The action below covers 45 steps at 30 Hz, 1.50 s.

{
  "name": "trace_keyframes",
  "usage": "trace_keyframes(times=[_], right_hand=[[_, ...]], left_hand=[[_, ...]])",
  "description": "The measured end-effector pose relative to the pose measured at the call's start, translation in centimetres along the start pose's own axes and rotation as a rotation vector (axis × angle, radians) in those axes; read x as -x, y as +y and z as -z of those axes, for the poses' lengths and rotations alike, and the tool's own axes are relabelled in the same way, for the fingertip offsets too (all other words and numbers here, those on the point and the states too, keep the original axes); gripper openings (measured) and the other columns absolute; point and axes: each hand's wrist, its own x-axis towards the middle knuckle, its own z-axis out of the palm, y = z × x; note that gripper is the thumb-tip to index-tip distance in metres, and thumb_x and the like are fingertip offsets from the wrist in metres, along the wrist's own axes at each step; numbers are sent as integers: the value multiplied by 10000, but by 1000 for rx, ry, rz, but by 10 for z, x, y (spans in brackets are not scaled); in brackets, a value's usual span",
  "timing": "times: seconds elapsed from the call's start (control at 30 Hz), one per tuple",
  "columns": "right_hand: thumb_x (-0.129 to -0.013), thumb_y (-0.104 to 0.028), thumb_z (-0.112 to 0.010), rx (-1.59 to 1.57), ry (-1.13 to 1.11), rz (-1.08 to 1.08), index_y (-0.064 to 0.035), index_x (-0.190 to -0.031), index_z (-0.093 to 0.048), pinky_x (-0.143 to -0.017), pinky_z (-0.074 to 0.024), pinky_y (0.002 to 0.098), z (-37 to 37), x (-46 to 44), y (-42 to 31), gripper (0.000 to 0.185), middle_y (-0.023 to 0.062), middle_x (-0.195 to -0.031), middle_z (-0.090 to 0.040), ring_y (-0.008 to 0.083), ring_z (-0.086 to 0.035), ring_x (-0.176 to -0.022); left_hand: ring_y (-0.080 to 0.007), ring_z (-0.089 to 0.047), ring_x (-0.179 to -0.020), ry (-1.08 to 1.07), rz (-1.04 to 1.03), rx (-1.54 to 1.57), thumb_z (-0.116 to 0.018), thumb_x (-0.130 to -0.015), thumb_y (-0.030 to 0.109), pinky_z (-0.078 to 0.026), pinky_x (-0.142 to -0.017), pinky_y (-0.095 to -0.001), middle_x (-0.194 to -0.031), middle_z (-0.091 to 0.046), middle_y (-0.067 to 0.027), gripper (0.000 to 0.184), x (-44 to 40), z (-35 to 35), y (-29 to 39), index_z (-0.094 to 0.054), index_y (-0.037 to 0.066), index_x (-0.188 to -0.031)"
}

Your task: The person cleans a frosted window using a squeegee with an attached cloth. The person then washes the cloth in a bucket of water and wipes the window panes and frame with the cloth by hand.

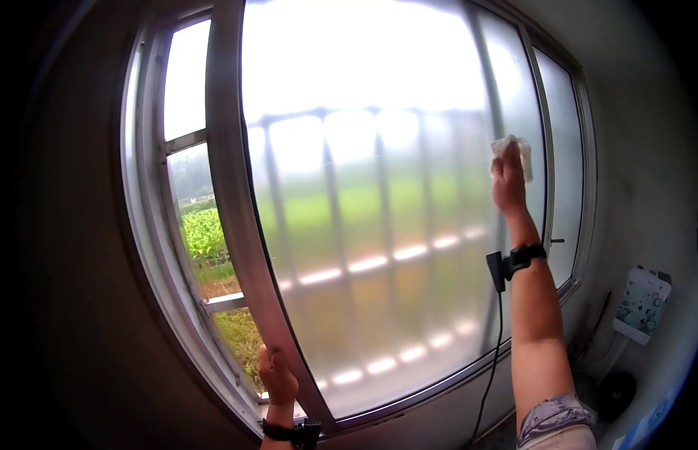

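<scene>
A large sliding window sash [240, 187] with a frosted glass pane [364, 300] fills the middle of the head view. My right hand [508, 184] is stretched up to the pane's right side and presses a crumpled white cloth [525, 159] against the glass. Part of the cloth is hidden behind my fingers. Low on the left, my left hand [278, 376] is closed around the sash's metal side rail. Black straps with small devices circle both wrists, and a cable [493, 360] hangs from the right one.
Left of the sash a gap shows a metal bar [186, 142], plants and grass outside. A second frosted pane [557, 150] and a small latch [557, 241] are on the right. A white patterned box [642, 304] hangs on the right wall, with a dark round object [618, 395] below.
</scene>
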Motion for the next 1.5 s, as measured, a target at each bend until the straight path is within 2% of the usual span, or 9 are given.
trace_keyframes(times=[0.13, 0.2, 0.43, 0.6, 0.8, 1.1, 1.27, 1.43, 1.5], right_hand=[[-871, -116, -500, 73, -113, -208, 54, -1254, -406, -1027, -305, 413, -21, -51, 19, 429, 264, -1297, -380, 403, -365, -1208], [-858, -85, -509, 40, 107, 76, 43, -1239, -429, -1017, -317, 409, -45, -72, -9, 410, 245, -1308, -374, 405, -363, -1208], [-922, -250, -413, -377, -111, 237, -76, -1297, -417, -1085, -147, 480, -58, -146, -242, 413, 142, -1402, -326, 310, -238, -1331], [-898, -235, -417, -404, -223, 411, -70, -1283, -387, -1048, -276, 460, -57, -154, -340, 420, 152, -1359, -356, 337, -332, -1269], [-840, -139, -505, -345, 85, 710, -15, -1084, -440, -906, -421, 439, -71, -173, -329, 282, 171, -1121, -476, 348, -491, -1047], [-947, -385, -303, 98, -166, 117, -162, -1391, -263, -1063, -293, 420, -62, -204, -182, 499, 73, -1457, -213, 258, -278, -1320], [-938, -350, -354, 215, 20, -39, -39, -1303, -332, -976, -378, 439, -45, -170, -39, 480, 183, -1338, -375, 354, -389, -1214], [-909, -326, -373, 319, 69, -102, -33, -1287, -397, -981, -342, 479, -66, -187, -37, 479, 250, -1282, -403, 399, -403, -1160], [-905, -334, -349, 150, 23, -77, -62, -1317, -384, -1000, -316, 485, -68, -204, -84, 495, 240, -1281, -402, 390, -377, -1188]], left_hand=[[-295, -527, -604, 23, -35, -28, -377, -935, 366, -397, -551, -365, -677, -527, -129, 375, -1, -9, 3, -507, 24, -850], [-317, -535, -578, 48, -118, -112, -390, -928, 322, -401, -528, -386, -656, -523, -141, 330, -2, -12, 9, -516, 28, -849], [-382, -557, -619, 30, -89, -63, -411, -903, 236, -431, -537, -426, -668, -540, -152, 233, -1, -20, 4, -538, 52, -837], [-399, -566, -634, 20, -35, -42, -448, -897, 284, -438, -548, -449, -682, -555, -158, 254, -1, -17, 5, -540, 55, -839], [-267, -501, -562, 3, 3, -21, -383, -906, 273, -375, -510, -379, -627, -488, -127, 302, -4, 0, 7, -505, 18, -798], [-317, -483, -537, 76, -118, -90, -327, -927, 484, -323, -487, -401, -580, -448, -127, 519, -13, 35, -7, -465, 26, -725], [-186, -406, -505, 248, -200, -358, -322, -914, 547, -287, -467, -350, -557, -384, -57, 552, -7, 55, -72, -454, 42, -736], [-158, -403, -514, 229, -258, -268, -326, -927, 510, -293, -469, -333, -559, -376, -45, 511, -11, 61, -82, -444, 51, -735], [-313, -572, -630, 81, -168, -270, -467, -896, 255, -462, -522, -388, -787, -568, -137, 203, -9, 72, -97, -561, 76, -883]])
